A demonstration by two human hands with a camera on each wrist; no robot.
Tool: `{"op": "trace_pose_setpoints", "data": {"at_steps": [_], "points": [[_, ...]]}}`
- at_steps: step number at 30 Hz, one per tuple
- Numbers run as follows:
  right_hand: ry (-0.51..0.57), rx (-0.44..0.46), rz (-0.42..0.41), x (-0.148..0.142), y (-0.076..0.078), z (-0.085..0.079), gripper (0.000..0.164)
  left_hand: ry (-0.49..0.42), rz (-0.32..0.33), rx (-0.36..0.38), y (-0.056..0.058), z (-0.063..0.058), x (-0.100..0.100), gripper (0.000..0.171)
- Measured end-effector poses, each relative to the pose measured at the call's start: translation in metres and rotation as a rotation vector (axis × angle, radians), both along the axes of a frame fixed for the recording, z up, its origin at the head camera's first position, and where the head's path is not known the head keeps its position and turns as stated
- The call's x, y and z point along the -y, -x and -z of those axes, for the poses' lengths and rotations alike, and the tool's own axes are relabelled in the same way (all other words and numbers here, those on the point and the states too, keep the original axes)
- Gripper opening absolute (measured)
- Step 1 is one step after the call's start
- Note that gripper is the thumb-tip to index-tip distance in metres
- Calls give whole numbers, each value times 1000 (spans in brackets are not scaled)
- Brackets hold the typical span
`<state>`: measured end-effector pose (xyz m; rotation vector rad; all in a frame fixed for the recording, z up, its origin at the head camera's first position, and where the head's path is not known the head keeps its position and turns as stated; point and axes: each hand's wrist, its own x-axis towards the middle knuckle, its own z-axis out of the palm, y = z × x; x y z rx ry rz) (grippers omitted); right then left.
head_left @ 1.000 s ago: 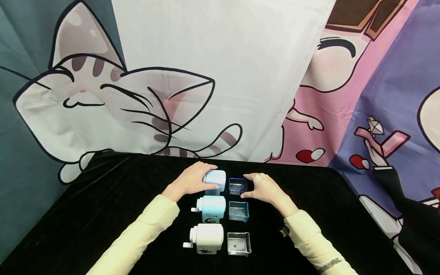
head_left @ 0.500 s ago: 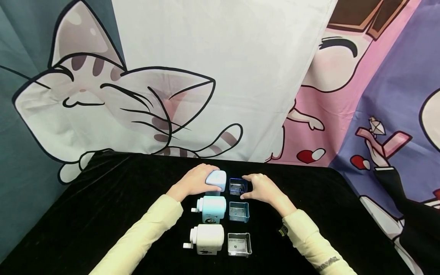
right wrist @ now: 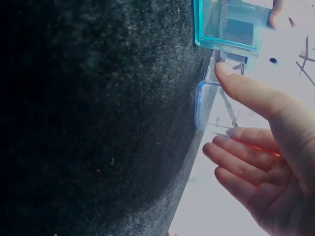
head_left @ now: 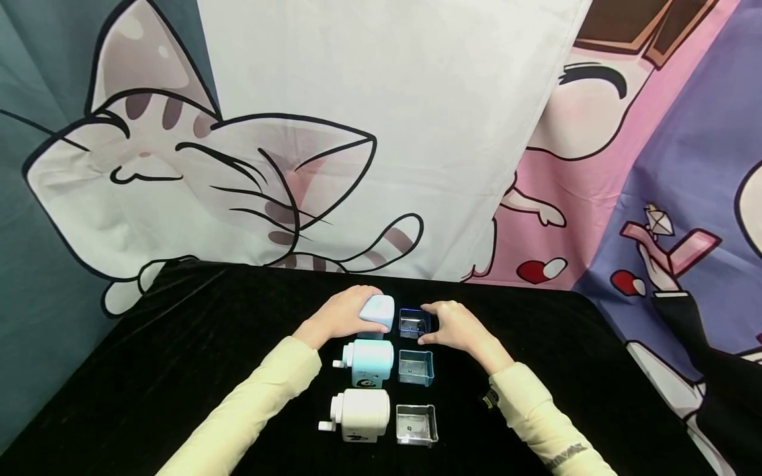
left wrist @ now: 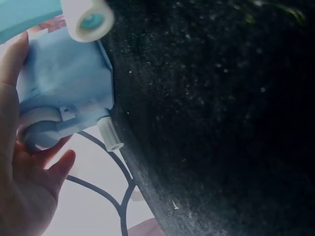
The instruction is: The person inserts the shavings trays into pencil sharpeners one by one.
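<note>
On the black table (head_left: 178,370) I see three sharpeners, each with its tray out beside it. My left hand (head_left: 339,316) grips the tilted far sharpener (head_left: 379,313); my right hand (head_left: 455,325) pinches its blue tray (head_left: 414,322). I judge all three trays remain to refit.

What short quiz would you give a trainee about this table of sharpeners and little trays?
1. True or false: the left hand grips the white sharpener.
2. How many clear trays lie on the black cloth?
3. Which tray is the right hand at: A, the far dark blue tray; B, the middle tray; C, the near tray?

Key: 1 false, it grips the far pale blue sharpener. 2 three. 3 A.
</note>
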<state>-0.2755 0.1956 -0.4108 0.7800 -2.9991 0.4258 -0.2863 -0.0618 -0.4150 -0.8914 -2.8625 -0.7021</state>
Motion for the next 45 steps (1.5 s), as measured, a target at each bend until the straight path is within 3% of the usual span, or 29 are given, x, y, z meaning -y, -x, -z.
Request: {"op": "trace_pose_setpoints", "data": {"at_steps": [12, 25, 45], "points": [[61, -53, -27, -1, 3, 8, 64, -22, 6, 2, 2, 6, -4, 71], [98, -19, 0, 2, 7, 9, 57, 9, 17, -65, 4, 8, -3, 72], [174, 25, -16, -1, 10, 14, 55, 31, 3, -59, 2, 7, -5, 72]]}}
